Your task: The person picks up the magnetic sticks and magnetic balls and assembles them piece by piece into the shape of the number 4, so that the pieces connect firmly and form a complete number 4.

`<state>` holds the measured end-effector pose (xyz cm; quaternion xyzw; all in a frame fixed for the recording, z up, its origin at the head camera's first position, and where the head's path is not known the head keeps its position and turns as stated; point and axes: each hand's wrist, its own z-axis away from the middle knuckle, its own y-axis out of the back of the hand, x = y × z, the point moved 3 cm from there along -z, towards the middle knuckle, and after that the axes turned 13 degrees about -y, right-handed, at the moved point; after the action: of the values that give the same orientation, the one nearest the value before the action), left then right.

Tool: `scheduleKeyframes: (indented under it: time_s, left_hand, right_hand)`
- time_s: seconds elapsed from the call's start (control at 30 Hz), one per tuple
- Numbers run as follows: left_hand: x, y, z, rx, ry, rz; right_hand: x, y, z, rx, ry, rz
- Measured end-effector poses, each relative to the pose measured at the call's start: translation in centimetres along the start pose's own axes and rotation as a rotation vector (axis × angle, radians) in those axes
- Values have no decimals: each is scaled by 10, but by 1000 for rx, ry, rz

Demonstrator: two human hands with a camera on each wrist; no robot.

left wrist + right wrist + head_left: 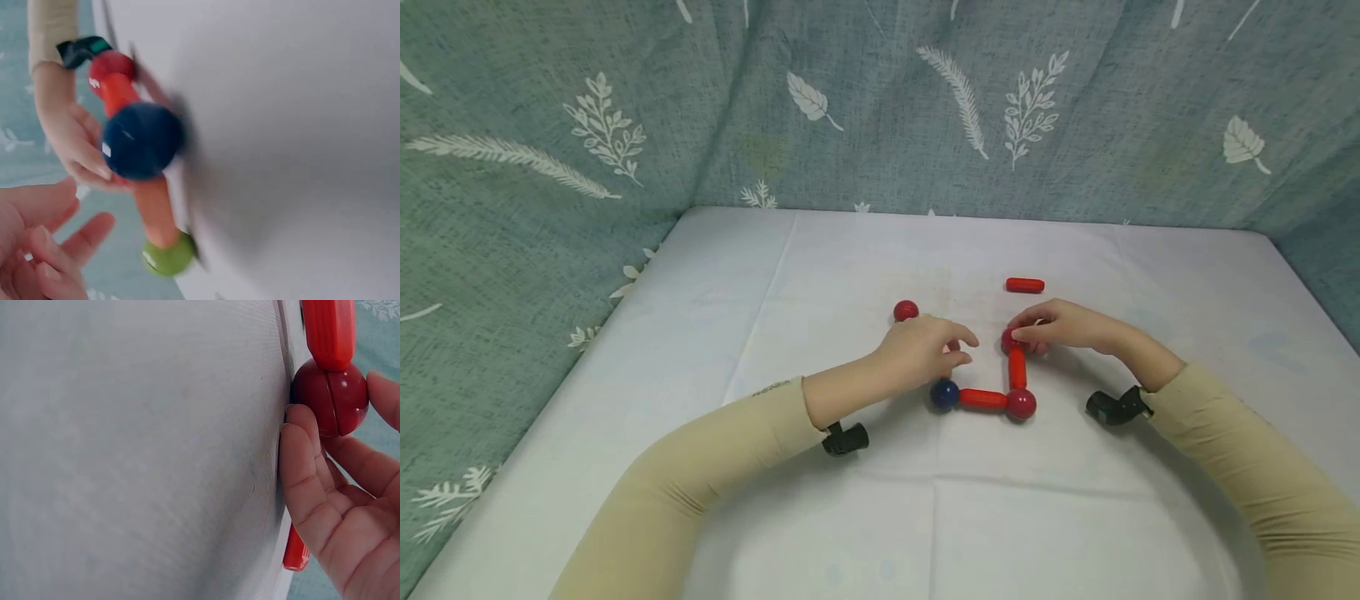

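Note:
My right hand (1067, 325) holds a red ball (1009, 340) between thumb and fingers; in the right wrist view this grooved ball (330, 397) joins a red rod (329, 331). That rod (1017, 368) runs to a red corner ball (1021, 404). From there another red rod (983, 400) leads to a dark blue ball (945, 395). My left hand (919, 350) hovers over the blue ball's side, fingers apart and holding nothing. In the left wrist view an orange-red rod (155, 209) links the blue ball (142, 140) to a green ball (169, 253), mostly hidden from the head view.
Beyond my left hand lies a separate red ball (906, 310). A loose red rod (1025, 285) rests past my right hand. White cloth (820, 533) covers the table, and a patterned green curtain (880, 100) hangs behind it.

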<state>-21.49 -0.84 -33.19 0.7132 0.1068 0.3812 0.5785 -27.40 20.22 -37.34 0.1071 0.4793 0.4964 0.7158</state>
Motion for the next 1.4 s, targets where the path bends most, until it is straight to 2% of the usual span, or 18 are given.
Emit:
scheduleKeyframes:
  time_s: [0.1, 0.17, 0.3, 0.4, 0.8, 1.0, 1.1, 1.23, 1.3, 1.4]
  left_hand:
    - [-12, 1, 8, -43, 71, -46]
    - [-16, 0, 12, -82, 90, -68]
    - [-21, -5, 17, -161, 94, -68]
    - [-21, -10, 19, -197, 94, -57]
    - [-21, -15, 22, -203, 65, -47]
    - [-22, -18, 25, -191, 51, -11]
    - [-22, -20, 26, -180, 40, 10]
    - [-23, -21, 26, -173, 29, 19]
    - [-23, -21, 26, -173, 27, 19]
    - [-24, -22, 26, -172, 27, 24]
  right_hand:
    - [1, 0, -1, 4, -9, 7]
    - [2, 1, -1, 4, -13, 10]
    - [2, 1, -1, 3, -18, 8]
    - [2, 1, -1, 5, -14, 10]
    - [1, 1, -2, 4, -17, 12]
    - [0, 5, 0, 4, -13, 24]
    - [-5, 20, 4, 79, -3, 16]
    - [-11, 47, 3, 312, 24, 63]
    - [-13, 55, -2, 395, 22, 117]
    - [-13, 59, -13, 411, -14, 192]
